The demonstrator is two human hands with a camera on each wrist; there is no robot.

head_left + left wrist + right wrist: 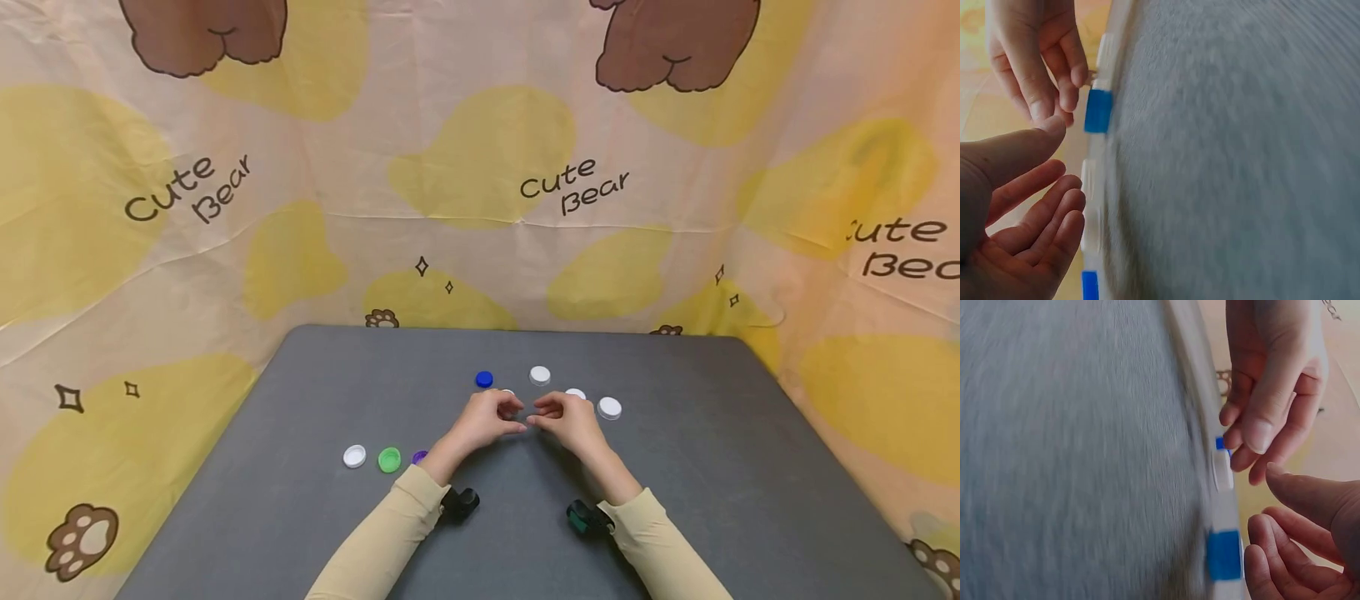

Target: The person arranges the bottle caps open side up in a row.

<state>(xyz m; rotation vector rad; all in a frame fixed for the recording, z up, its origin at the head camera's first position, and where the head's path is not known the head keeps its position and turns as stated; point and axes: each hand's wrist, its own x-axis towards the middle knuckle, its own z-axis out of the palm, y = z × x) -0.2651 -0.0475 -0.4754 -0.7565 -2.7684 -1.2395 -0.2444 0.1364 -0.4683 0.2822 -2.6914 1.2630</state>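
Note:
My left hand [486, 418] and right hand [570, 422] face each other over the middle of the table, fingertips close together. Each hand has loosely bent fingers with a gap to the thumb, and nothing shows between them. A light blue bottle cap [1098, 111] stands on the table near the fingers in both wrist views; the hands hide it in the head view. Just beyond the left hand are a dark blue cap [484, 379] and a mostly hidden white cap [508, 392]. Another white cap [575, 393] peeks out behind the right hand.
Two more white caps, one at the back [539, 375] and one at the right [610, 407], lie on the grey table [712, 467]. On the left sit a white cap [354, 456], a green cap [389, 459] and a purple cap [420, 457], partly covered by the left forearm.

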